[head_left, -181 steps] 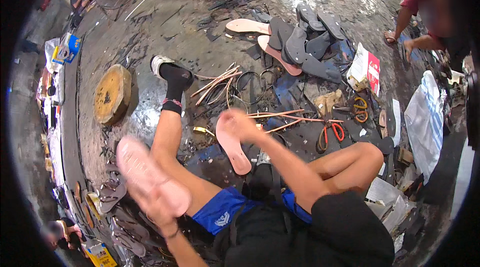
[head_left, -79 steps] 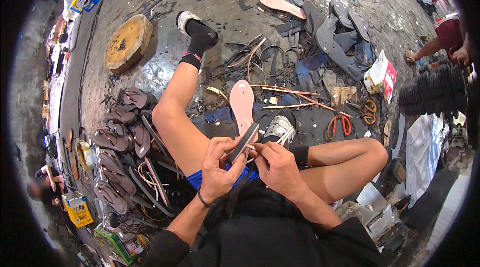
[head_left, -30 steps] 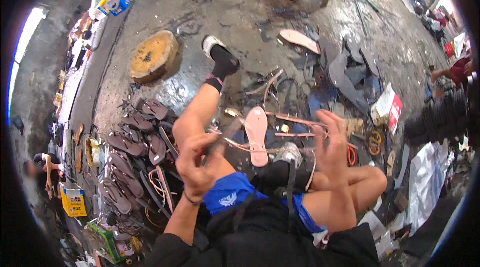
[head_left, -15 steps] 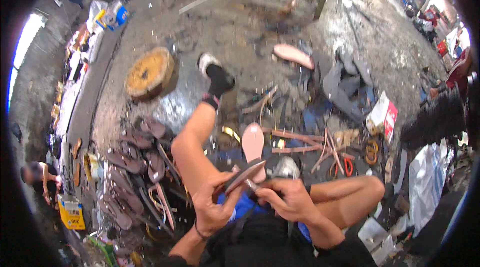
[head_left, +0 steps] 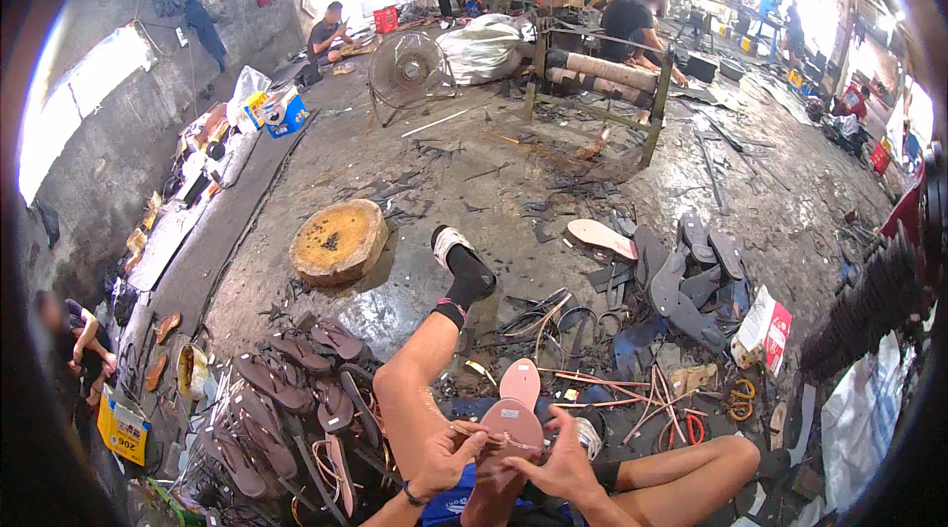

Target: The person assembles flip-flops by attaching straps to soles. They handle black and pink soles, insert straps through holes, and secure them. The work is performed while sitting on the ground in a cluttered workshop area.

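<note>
A brownish-pink sandal (head_left: pixel 510 418) stands toe up between my knees, a small pale label on its sole and a thin strap across it. At its left side, my left hand (head_left: pixel 439 463) is closed, thumb and fingers pinching the strap. My right hand (head_left: pixel 568 463) is on the other side with thumb and forefinger apart, the thumb reaching the strap's right end. Behind the sandal lies a pink sole (head_left: pixel 519 381). A heap of finished-looking brown sandals (head_left: pixel 267 404) is left of my leg.
Thin pink strips (head_left: pixel 657 399), red-handled scissors (head_left: pixel 694 428) and yellow-handled scissors (head_left: pixel 739 399) lie right. Beyond are grey sole pieces (head_left: pixel 686 280), another pink sole (head_left: pixel 602 238) and a round wooden block (head_left: pixel 339 239). A fan (head_left: pixel 410 71) and several people are farther off.
The view has tilted up, showing more of the room. The sandal has turned from edge-on to face me. My right hand has opened from a closed grip; my left now pinches the strap.
</note>
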`<state>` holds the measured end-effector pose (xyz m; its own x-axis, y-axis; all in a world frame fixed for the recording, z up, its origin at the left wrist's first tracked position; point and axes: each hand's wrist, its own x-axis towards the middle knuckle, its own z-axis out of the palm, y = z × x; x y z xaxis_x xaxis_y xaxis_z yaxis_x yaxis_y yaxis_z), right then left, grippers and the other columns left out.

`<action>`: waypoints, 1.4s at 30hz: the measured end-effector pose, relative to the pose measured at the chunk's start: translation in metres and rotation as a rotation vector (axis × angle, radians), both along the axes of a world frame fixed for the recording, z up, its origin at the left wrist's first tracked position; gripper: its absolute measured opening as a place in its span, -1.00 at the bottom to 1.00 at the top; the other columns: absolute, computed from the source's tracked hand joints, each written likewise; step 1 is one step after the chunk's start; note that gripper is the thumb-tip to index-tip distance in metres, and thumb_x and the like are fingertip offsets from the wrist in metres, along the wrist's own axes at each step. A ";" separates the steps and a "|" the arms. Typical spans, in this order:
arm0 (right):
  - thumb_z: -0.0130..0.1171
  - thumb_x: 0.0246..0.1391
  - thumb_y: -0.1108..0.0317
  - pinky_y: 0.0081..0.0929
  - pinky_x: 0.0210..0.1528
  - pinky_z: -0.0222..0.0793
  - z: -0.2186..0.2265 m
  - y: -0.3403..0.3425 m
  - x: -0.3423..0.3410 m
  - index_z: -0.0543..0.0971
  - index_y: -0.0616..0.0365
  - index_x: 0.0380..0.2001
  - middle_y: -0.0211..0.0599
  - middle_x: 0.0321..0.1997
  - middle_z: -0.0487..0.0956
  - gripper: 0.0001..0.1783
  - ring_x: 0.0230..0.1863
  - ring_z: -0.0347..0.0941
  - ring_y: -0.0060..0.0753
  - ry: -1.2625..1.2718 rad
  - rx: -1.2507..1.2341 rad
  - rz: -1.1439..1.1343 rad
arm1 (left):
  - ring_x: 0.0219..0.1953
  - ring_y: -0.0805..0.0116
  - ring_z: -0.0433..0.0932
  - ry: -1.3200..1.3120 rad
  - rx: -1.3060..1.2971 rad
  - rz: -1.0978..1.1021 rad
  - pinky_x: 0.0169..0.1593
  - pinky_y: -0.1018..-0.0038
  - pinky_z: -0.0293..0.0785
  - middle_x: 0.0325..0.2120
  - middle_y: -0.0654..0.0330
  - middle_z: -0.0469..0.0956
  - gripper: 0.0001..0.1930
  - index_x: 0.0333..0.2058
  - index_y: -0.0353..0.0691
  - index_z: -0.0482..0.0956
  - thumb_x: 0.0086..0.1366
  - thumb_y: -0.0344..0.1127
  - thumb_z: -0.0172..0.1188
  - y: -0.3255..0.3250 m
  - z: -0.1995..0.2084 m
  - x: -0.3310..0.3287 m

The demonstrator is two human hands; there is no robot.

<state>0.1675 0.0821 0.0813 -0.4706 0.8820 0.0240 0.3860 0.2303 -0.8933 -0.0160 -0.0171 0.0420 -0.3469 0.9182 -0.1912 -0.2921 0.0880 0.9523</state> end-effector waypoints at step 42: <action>0.20 0.29 0.36 -0.56 -0.08 0.45 -0.052 0.101 -0.018 0.44 0.28 0.05 -0.37 -0.11 0.59 -0.66 -0.13 0.49 -0.63 0.457 -0.331 -0.041 | -0.43 0.66 0.24 0.142 -0.345 -0.169 -0.38 0.60 0.25 -0.49 0.44 0.32 -0.71 -0.26 -0.25 0.50 0.58 -0.21 -0.09 0.043 0.012 0.016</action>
<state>0.1500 0.1835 0.0297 -0.4429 0.8943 -0.0637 -0.0544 -0.0977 -0.9937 0.0003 0.0260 0.0545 -0.2418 0.8549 -0.4591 -0.1144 0.4447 0.8883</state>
